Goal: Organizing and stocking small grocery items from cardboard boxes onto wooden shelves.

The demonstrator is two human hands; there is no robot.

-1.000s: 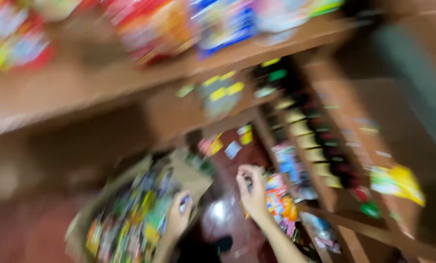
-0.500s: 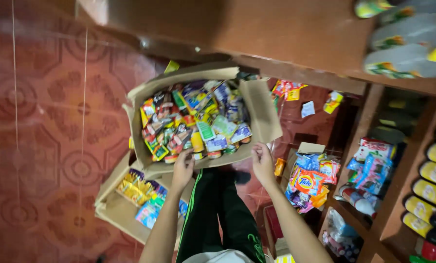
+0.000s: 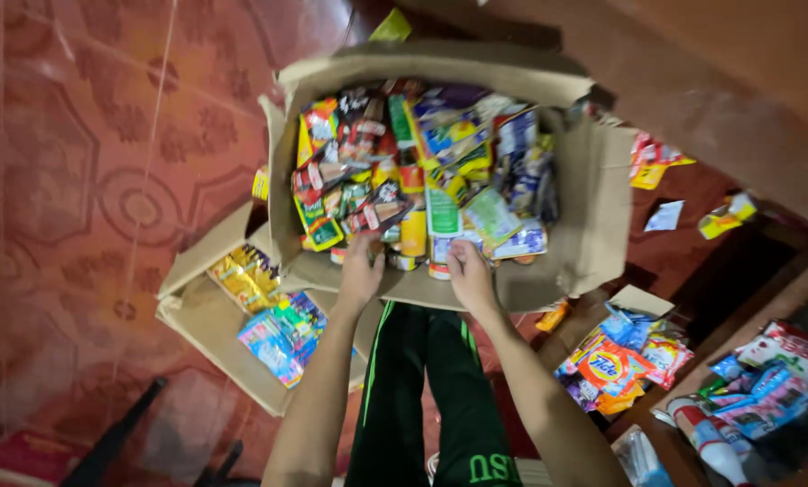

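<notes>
An open cardboard box packed with several colourful sachets and packets sits in front of me. My left hand rests at the box's near edge, fingers among the packets at the lower left. My right hand touches packets at the near edge too, beside a green and white sachet. Whether either hand grips a packet is not clear. My legs in black trousers with green stripes show below.
A second, lower cardboard box at the left holds gold and blue packets. More bright packets lie at the right, by wooden shelves. The floor is red patterned tile. A dark stand leg is at bottom left.
The view has swung down from the shelves to the box and come closer. Both hands moved onto the near edge of the packet-filled box.
</notes>
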